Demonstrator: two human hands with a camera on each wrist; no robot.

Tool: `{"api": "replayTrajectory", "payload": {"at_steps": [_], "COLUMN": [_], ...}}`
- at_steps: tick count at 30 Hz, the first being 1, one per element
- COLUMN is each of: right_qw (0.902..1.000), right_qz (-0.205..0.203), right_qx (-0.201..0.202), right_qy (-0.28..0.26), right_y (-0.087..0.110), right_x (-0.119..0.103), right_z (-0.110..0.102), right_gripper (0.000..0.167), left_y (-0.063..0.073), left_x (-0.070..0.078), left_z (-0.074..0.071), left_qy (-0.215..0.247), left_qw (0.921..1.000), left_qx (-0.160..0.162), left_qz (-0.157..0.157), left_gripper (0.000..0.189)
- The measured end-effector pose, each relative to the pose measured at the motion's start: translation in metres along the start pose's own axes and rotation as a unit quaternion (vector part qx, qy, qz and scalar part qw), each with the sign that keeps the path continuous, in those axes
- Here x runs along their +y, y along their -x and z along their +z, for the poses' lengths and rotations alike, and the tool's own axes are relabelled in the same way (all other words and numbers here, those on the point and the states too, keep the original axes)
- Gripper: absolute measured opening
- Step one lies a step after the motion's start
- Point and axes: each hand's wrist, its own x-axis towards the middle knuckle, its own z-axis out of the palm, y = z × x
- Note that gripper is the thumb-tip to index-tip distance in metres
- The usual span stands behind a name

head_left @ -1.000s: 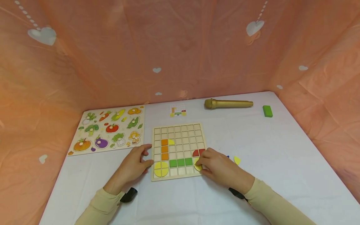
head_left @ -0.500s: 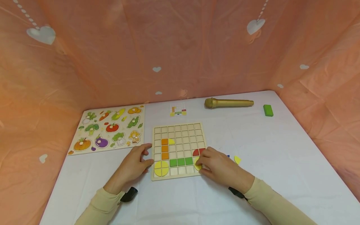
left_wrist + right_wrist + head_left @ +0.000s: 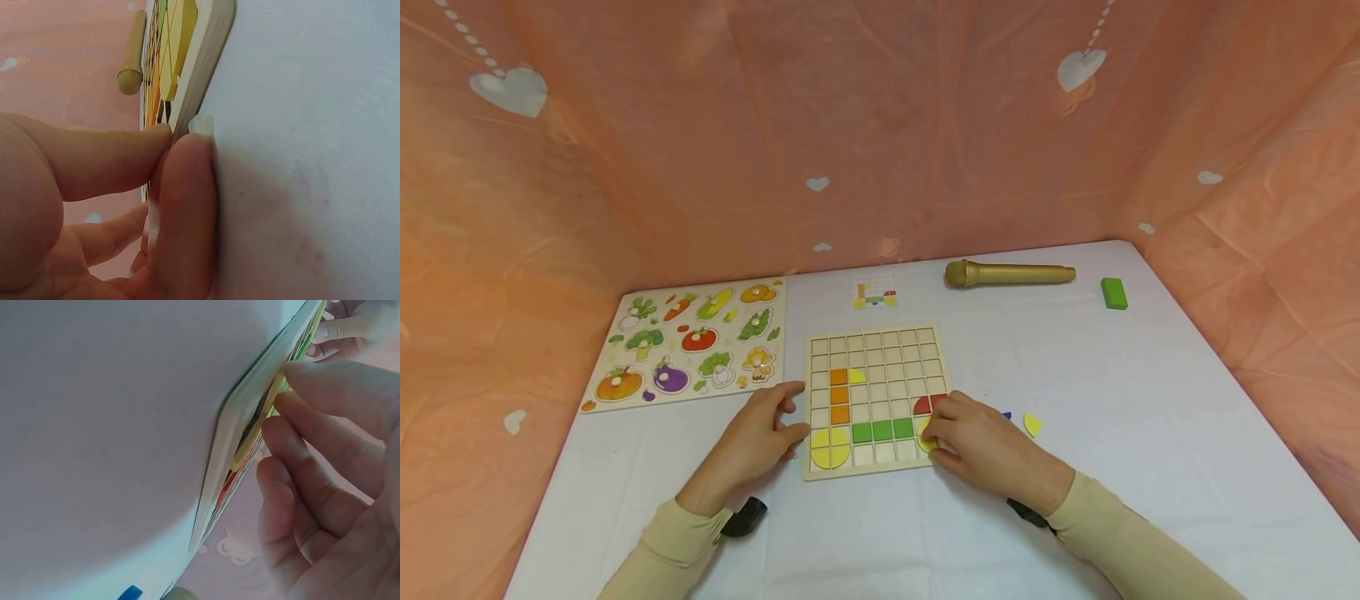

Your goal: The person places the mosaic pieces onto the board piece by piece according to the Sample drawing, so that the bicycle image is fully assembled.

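Observation:
A wooden grid board (image 3: 895, 374) lies flat between the two hands. Set in it are orange squares (image 3: 839, 396), green squares (image 3: 882, 430), red pieces (image 3: 922, 406) and yellow quarter-circle tiles (image 3: 831, 448) forming a disc at lower left. My left hand (image 3: 752, 442) rests beside the board's left edge, thumb (image 3: 119, 159) and fingertips touching its side. At the board's lower right, the right hand (image 3: 988, 446) pinches a yellow quarter-circle tile (image 3: 927, 435) with thumb and fingers. In the right wrist view that yellow tile (image 3: 250, 440) sits just above the board's rim; the hand partly hides it.
A vegetable puzzle board (image 3: 696, 346) lies at left and a small pattern card (image 3: 875, 292) behind the grid. Further right are a gold microphone (image 3: 1011, 276) and a green block (image 3: 1114, 293). Loose yellow (image 3: 1033, 425) and blue pieces (image 3: 1007, 416) lie beyond the right hand.
Both hands stay in place on the board; the right fingers remain at the yellow tile. Only a very slight shift of the view shows.

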Motion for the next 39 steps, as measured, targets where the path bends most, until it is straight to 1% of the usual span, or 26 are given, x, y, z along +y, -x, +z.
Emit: {"api": "replayTrajectory", "payload": {"at_steps": [11,15,18,22,28,31,33,36,39], "right_qw": [0.9998,0.999,0.9963,0.99,0.9801,0.9761,0.975,0.9751,0.9758], "right_qz": [0.01,0.043,0.085,0.14,0.195,0.211,0.215,0.213,0.211], "right_qx": [-0.001,-0.011,-0.016,-0.019,-0.003,0.004,0.014,0.026,0.025], "right_qy": [0.014,-0.003,-0.008,0.01,0.04,0.052,0.055,0.054,0.05], "right_y": [0.003,0.009,0.02,0.038,0.07,0.084,0.091,0.098,0.1], "right_x": [0.0,0.003,0.008,0.019,0.038,0.044,0.046,0.046,0.043], "right_z": [-0.001,-0.007,-0.015,-0.027,-0.043,-0.05,-0.053,-0.055,-0.053], "right_gripper": [0.012,0.009,0.009,0.013,0.014,0.011,0.01,0.011,0.012], "left_y": [-0.002,-0.003,-0.004,-0.004,-0.004,-0.003,-0.002,-0.001,0.0], "left_x": [0.001,0.001,0.002,0.001,0.0,0.0,0.001,0.002,0.003], "left_z": [0.002,0.002,0.002,0.001,0.0,0.0,0.0,-0.001,-0.001], "left_qy": [0.003,0.003,0.004,0.001,0.002,0.002,0.0,-0.004,-0.006], "left_qw": [1.0,1.0,1.0,0.9999,0.9999,0.9999,0.9999,0.9999,0.9999], "left_qx": [-0.006,-0.007,-0.008,-0.008,-0.006,-0.007,-0.007,-0.008,-0.008], "left_qz": [-0.002,0.0,-0.003,-0.007,-0.01,-0.014,-0.013,-0.009,-0.006], "left_gripper": [0.067,0.067,0.068,0.067,0.067,0.067,0.067,0.066,0.066]}}
